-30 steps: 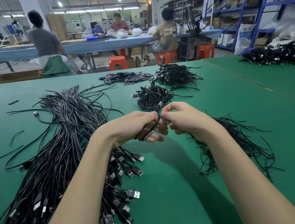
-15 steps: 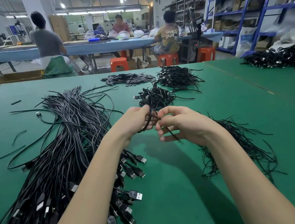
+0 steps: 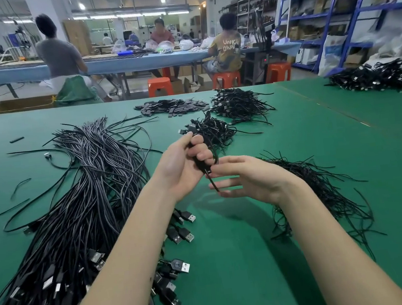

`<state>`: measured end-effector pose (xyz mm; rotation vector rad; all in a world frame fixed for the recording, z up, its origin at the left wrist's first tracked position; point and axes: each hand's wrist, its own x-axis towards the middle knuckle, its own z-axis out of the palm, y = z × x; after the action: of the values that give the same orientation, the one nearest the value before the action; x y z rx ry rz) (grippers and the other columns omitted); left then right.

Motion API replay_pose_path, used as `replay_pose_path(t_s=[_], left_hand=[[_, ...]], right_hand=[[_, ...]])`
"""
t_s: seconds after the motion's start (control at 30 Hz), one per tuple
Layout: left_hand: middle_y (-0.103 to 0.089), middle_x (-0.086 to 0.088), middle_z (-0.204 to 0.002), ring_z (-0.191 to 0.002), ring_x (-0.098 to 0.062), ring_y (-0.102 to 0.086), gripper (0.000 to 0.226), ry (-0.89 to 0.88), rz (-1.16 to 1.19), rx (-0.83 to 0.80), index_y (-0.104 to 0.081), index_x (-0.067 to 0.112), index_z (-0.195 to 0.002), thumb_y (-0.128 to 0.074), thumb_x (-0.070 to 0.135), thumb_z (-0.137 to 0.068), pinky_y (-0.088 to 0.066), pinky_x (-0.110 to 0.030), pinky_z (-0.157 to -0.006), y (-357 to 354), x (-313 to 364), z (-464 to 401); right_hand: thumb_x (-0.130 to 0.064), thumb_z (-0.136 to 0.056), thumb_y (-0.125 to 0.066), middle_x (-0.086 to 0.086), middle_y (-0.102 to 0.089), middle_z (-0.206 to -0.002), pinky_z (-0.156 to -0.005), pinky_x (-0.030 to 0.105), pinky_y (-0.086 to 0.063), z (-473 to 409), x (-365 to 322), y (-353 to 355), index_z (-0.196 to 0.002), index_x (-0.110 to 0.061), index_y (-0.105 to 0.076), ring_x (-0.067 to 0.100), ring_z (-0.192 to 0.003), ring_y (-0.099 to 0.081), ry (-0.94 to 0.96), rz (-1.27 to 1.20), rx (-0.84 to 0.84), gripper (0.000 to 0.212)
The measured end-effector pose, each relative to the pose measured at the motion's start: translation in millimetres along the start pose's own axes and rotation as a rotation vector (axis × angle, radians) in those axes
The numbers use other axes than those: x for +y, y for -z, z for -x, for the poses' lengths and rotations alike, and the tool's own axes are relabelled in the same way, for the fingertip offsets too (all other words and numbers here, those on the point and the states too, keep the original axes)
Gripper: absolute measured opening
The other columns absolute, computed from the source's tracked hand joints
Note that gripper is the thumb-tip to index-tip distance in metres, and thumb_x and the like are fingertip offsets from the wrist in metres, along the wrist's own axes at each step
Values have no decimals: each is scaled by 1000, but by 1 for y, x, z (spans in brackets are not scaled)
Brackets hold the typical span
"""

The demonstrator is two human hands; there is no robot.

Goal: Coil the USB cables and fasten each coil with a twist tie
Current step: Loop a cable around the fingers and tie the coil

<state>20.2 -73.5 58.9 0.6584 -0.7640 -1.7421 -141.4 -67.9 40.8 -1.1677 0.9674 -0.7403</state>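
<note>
Green bench (image 3: 232, 261), plenty left: loose cables (image 3: 77, 216) heaped left, finished coils (image 3: 213, 130) piled beyond. Left hand (image 3: 183, 164) grips a coiled cable (image 3: 199, 161) mid-air; right hand (image 3: 250, 179), fingers straight, touches the twist tie (image 3: 213, 184) hanging from it.

factory workshop: long worktables (image 3: 134, 62), shelving (image 3: 329, 14), cable piles (image 3: 79, 191).

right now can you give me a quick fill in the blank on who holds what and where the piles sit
1. The coiled cable is gripped in the ____ hand.
2. The loose twist ties lie on the person's ____ side.
3. The table mat is ____ in colour.

Missing words: left; right; green
</note>
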Motion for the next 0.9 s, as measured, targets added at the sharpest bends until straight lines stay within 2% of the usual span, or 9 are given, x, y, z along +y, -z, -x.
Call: replay_pose_path(t_s=[0.07, 0.13, 0.2, 0.4, 0.5, 0.6, 0.7, 0.8, 0.9], left_hand=[[-23, 8, -58, -51, -10, -28, 39, 37, 39, -83, -37, 20, -71, -29, 29, -108, -30, -24, -58, 4, 3, 3], [-23, 7, -58, -52, -11, -30, 39, 45, 9, -111, -37, 19, -71, -29, 29, -108, -32, -24, -59, 5, 3, 4], [-23, 6, -58, -55, -13, -31, 40, -1, -80, -72, -37, 18, -71, -29, 30, -109, -33, -26, -62, 3, 0, 2], [-31, 8, -60, -60, -11, -31, 33, -220, -460, 72, -37, 18, -78, -30, 23, -110, -38, -26, -66, 1, -9, -10], [-44, 11, -56, -73, -18, -48, 34, -211, -667, 71, -42, 17, -79, -33, 32, -109, -39, -34, -82, 4, -14, -11], [-64, 9, -92, -97, -11, -61, 32, -222, -947, 138, -54, 22, -94, -34, 44, -105, -48, -37, -92, 8, -17, -10], [-64, -8, -110, -85, -5, -69, 27, -217, -853, 65, -51, 8, -117, -33, 25, -108, -61, -38, -80, 6, -23, -7], [-61, -6, -98, -77, -6, -68, 27, -213, -831, -24, -50, 4, -119, -26, 10, -107, -61, -31, -73, 2, -25, -4], [-51, -1, -84, -71, -12, -56, 28, -221, -929, -54, -52, 10, -109, -24, 10, -107, -51, -23, -61, -2, -28, -4]], right_hand=[[-28, -86, -77, 0, -73, -102, -74, 27, -54, 2, -1, 3, -109, -18, -73, 14, -82, -70, 72, -99, -3, 26], [-23, -91, -73, 1, -71, -95, -62, 21, -51, 0, -1, 3, -107, -13, -73, 10, -69, -65, 177, -125, 127, 19], [-19, -90, -75, 0, -71, -84, -55, 19, -49, -4, -2, 3, -98, -14, -75, 8, -59, -61, 273, -3, 287, 9], [-17, -88, -79, -1, -74, -74, -56, 20, -53, -4, -4, -3, -106, -11, -73, 9, -59, -64, 358, 161, 368, 20], [-9, -89, -76, 0, -71, -66, -56, 25, -55, -7, -2, -7, -102, -7, -73, 11, -50, -62, 423, 197, 472, 13], [-10, -89, -76, 1, -74, -70, -65, 36, -62, -7, -2, -10, -89, -17, -74, 14, -52, -65, 479, 223, 513, 7], [-13, -88, -77, -1, -76, -72, -67, 34, -61, -7, -2, -12, -83, -25, -74, 13, -55, -68, 530, 247, 540, 14], [-13, -86, -80, -2, -73, -62, -50, 19, -52, -5, -1, -12, -77, -28, -76, 7, -52, -66, 546, 191, 557, 17], [-15, -85, -80, -1, -76, -67, -62, 26, -59, -6, -1, -11, -81, -30, -77, 9, -60, -72, 561, 224, 585, 16]])
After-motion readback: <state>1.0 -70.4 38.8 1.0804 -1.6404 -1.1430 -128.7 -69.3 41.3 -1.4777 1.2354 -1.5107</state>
